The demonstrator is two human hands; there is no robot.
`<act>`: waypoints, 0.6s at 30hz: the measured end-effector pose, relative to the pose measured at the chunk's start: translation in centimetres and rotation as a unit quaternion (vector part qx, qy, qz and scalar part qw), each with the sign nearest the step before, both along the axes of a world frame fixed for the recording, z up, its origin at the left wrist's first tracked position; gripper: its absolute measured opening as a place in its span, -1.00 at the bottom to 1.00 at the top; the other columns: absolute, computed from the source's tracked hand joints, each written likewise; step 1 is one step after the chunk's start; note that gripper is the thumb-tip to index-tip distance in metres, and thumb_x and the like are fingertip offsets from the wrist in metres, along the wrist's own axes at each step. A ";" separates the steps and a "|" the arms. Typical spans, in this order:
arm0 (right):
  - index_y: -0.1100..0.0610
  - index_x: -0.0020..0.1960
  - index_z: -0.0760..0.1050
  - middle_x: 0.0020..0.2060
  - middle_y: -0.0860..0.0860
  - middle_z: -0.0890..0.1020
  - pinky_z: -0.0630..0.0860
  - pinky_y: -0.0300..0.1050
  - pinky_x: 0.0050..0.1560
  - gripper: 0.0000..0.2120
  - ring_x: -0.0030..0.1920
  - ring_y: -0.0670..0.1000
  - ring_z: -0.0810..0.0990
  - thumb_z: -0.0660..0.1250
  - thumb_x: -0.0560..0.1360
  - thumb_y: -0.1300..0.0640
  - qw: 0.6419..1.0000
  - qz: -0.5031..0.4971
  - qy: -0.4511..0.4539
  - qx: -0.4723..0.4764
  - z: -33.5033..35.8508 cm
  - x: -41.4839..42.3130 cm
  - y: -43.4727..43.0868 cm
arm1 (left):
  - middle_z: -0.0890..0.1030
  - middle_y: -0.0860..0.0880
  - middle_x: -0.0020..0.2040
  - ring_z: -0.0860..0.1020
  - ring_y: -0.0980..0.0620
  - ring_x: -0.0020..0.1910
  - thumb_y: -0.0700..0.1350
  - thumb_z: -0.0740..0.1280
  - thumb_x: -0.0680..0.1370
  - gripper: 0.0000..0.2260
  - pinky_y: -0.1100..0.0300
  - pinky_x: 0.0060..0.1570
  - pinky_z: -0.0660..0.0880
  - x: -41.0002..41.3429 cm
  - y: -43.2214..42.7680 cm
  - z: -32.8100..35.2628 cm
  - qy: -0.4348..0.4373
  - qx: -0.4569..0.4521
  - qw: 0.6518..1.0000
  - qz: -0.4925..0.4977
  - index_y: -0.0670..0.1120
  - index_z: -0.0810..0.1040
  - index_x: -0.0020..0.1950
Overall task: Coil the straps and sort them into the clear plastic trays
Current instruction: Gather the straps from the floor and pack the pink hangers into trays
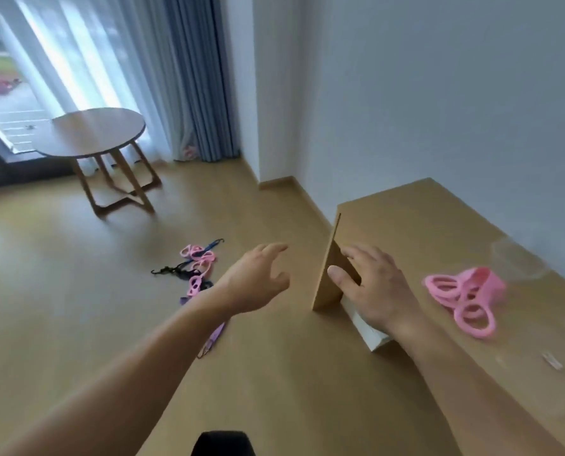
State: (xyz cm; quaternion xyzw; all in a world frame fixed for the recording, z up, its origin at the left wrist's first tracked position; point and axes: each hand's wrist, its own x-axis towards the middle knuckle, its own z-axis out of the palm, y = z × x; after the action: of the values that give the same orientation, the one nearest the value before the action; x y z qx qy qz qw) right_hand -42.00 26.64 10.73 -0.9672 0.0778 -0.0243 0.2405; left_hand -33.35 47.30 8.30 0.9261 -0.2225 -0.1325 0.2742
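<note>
Right at the bottom edge a dark rounded shape (221, 437) pokes in, too cut off to name. Above it, two bare forearms reach forward. The right hand (370, 291) rests on the end of the wooden counter (422, 225), thumb down the side panel and fingers laid fairly straight over the top edge. It seems to be bracing the person as they lean out rather than gripping anything. The left hand (258, 281) hangs in the air with its fingers spread and loosely bent, holding nothing, and is probably going for the loose pile on the floor. Those floor straps (197, 268) lie tangled and uncoiled: pink loops, black cord with hooks, and bits of blue and purple. A bundle of pink straps (462, 297) sits on the counter just beside a faint clear plastic tray (518, 261), not inside it as far as I can tell.
</note>
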 end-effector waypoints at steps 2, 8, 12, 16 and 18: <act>0.03 0.46 0.35 0.47 -0.07 0.32 0.16 -0.07 0.45 -0.45 0.47 -0.03 0.22 0.16 0.58 -0.23 0.999 0.042 0.006 0.018 -0.4 1.7 3.4 | 0.36 0.04 0.50 0.32 0.07 0.45 0.02 0.30 0.59 -0.48 0.28 0.31 0.18 0.2 4.6 -0.8 0.023 -0.026 0.998 0.061 0.03 0.27 0.54; -0.01 0.46 0.34 0.45 -0.12 0.31 0.19 -0.04 0.46 -0.45 0.45 -0.12 0.21 0.16 0.56 -0.26 0.989 0.134 0.055 0.037 -3.4 7.6 8.6 | 0.45 0.04 0.39 0.40 0.17 0.24 -0.03 0.31 0.59 -0.54 0.40 0.13 0.20 2.1 12.3 -4.1 0.070 -0.054 0.978 0.187 0.01 0.37 0.49; -0.03 0.46 0.32 0.45 -0.14 0.29 0.22 -0.02 0.46 -0.44 0.45 -0.13 0.19 0.14 0.55 -0.27 0.980 0.176 0.080 0.051 -5.8 13.6 10.4 | 0.43 0.04 0.41 0.37 0.11 0.38 -0.05 0.30 0.59 -0.55 0.39 0.17 0.20 5.9 14.7 -5.9 0.088 -0.041 0.968 0.230 0.00 0.37 0.48; 0.00 0.46 0.34 0.45 -0.10 0.32 0.23 0.01 0.46 -0.45 0.45 -0.10 0.22 0.19 0.56 -0.23 0.967 0.223 0.109 0.060 -7.3 20.7 12.6 | 0.41 0.05 0.43 0.36 0.12 0.40 -0.03 0.31 0.59 -0.52 0.37 0.25 0.21 10.5 16.9 -6.7 0.106 -0.015 0.956 0.274 0.01 0.33 0.51; 0.00 0.45 0.35 0.44 -0.10 0.33 0.22 -0.01 0.46 -0.46 0.45 -0.10 0.22 0.20 0.56 -0.23 0.958 0.255 0.117 0.059 -8.1 24.3 14.1 | 0.40 0.04 0.45 0.35 0.10 0.42 -0.02 0.31 0.59 -0.51 0.31 0.32 0.21 12.9 18.1 -7.1 0.106 -0.008 0.949 0.297 0.01 0.31 0.52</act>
State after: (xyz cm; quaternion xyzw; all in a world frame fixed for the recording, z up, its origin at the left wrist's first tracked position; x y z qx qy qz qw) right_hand -17.71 40.69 2.64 -0.9351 -0.1429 0.1554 0.2847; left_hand -20.48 65.38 1.24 0.9285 0.0918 -0.1410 0.3309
